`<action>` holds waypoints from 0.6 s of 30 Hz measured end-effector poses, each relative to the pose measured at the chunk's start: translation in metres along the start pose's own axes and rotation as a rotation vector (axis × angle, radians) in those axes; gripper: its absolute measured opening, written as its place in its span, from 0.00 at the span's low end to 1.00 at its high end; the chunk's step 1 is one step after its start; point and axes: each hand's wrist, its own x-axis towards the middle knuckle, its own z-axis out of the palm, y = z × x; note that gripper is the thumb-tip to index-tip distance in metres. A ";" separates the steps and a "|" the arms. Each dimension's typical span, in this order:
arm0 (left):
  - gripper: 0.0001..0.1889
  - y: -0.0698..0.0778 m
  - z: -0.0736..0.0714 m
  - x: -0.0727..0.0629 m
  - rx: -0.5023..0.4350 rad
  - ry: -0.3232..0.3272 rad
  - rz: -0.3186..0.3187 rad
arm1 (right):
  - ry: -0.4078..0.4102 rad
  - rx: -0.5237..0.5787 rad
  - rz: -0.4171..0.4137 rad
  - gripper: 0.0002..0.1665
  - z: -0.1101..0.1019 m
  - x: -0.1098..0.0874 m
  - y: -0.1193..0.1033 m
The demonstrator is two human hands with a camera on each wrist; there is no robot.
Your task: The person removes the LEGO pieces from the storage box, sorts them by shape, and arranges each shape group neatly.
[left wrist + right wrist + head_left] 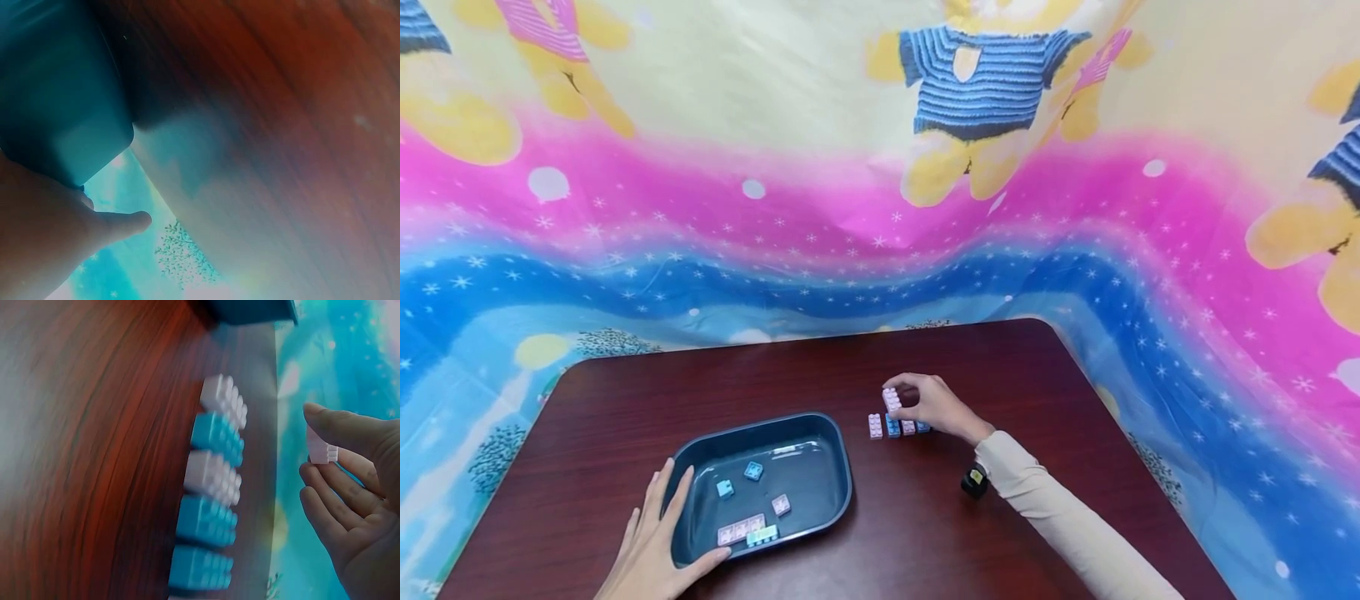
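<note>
My right hand pinches a pale pink toy building brick between thumb and fingers, raised over a row of bricks. In the right wrist view this pink brick shows partly behind the thumb. The row on the table alternates at one end: a pink brick, a blue brick, another pink brick, then two blue ones side by side. My left hand lies spread around the near left corner of a dark teal tray, its straight fingers and thumb at the rim.
Inside the tray are a long pink brick, a light green-blue brick, a small pink brick and two small blue ones. The brown wooden table ends against a patterned curtain.
</note>
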 end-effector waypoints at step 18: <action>0.66 0.000 0.001 0.000 0.025 0.013 0.014 | 0.028 -0.035 0.086 0.23 -0.034 -0.034 0.053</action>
